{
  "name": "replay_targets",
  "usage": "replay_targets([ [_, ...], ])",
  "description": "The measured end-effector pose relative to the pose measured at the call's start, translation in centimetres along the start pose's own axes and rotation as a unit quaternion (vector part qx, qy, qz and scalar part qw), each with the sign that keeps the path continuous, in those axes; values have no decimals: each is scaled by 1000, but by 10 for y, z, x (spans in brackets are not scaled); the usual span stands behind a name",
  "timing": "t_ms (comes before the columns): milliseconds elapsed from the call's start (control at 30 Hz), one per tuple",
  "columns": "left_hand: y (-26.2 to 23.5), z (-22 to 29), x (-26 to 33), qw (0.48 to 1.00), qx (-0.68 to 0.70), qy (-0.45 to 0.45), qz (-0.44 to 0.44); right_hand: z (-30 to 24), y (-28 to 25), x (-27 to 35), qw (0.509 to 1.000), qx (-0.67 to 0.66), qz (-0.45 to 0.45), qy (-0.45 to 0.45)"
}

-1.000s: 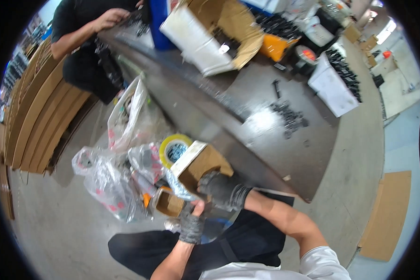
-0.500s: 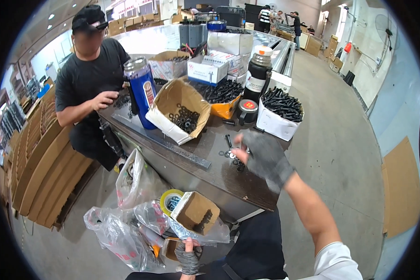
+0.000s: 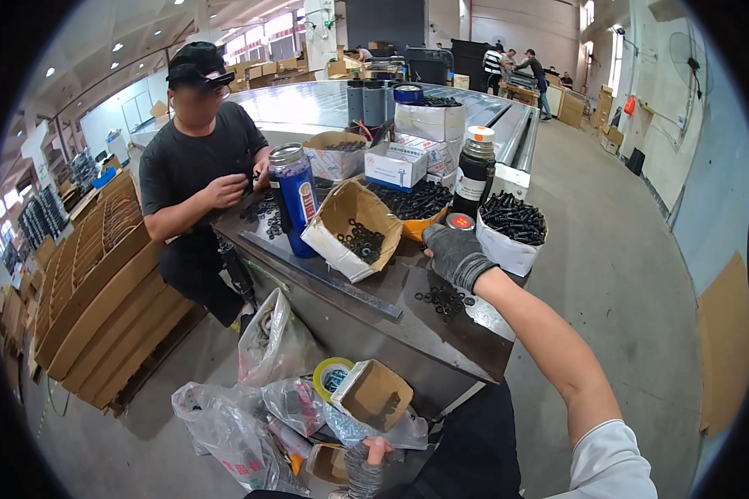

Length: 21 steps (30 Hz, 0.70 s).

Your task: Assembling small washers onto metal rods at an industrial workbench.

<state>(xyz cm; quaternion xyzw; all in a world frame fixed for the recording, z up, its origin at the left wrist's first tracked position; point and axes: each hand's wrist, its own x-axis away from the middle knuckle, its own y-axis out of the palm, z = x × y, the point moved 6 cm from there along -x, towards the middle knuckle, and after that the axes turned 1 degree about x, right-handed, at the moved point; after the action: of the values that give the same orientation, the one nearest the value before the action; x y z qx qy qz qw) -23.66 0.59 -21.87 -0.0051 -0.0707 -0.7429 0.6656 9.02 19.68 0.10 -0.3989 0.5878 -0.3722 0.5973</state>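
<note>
My right hand [image 3: 459,256], in a grey fingerless glove, is over the dark tabletop [image 3: 474,339], close to the cup with a red-marked lid [image 3: 459,221]. Its fingers are curled and partly hidden; whatever they hold cannot be made out. Loose black washers [image 3: 445,303] lie in a pile just nearer to me. A white box of black bolts [image 3: 512,226] stands right of the hand, and a tilted open carton [image 3: 354,229] with washers lies to its left. Low down, my left hand [image 3: 373,456], also gloved, is closed beside a small open carton [image 3: 376,394]; its contents are hidden.
A blue flask [image 3: 295,204] and a black flask [image 3: 474,170] stand on the table. A flat metal bar [image 3: 324,276] lies along its left edge. Plastic bags [image 3: 225,432] and yellow tape [image 3: 333,376] are below. A co-worker [image 3: 195,158] sits across at left, handling small parts.
My right hand has moved away from the washers toward the lidded cup. The bolt beside the washers no longer shows. The co-worker's hands have come together. The whole view has shifted.
</note>
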Motion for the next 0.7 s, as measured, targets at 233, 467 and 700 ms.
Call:
replay_targets([
  [233, 6, 20, 6, 999, 13, 14, -31, -9, 19, -7, 998, 46, -33, 0],
  [467, 22, 27, -6, 988, 13, 78, -131, -7, 11, 2, 995, 30, -70, -58],
  [700, 45, 90, -23, 977, 78, 88, -179, -97, -98, 86, 865, -474, -166, -4],
])
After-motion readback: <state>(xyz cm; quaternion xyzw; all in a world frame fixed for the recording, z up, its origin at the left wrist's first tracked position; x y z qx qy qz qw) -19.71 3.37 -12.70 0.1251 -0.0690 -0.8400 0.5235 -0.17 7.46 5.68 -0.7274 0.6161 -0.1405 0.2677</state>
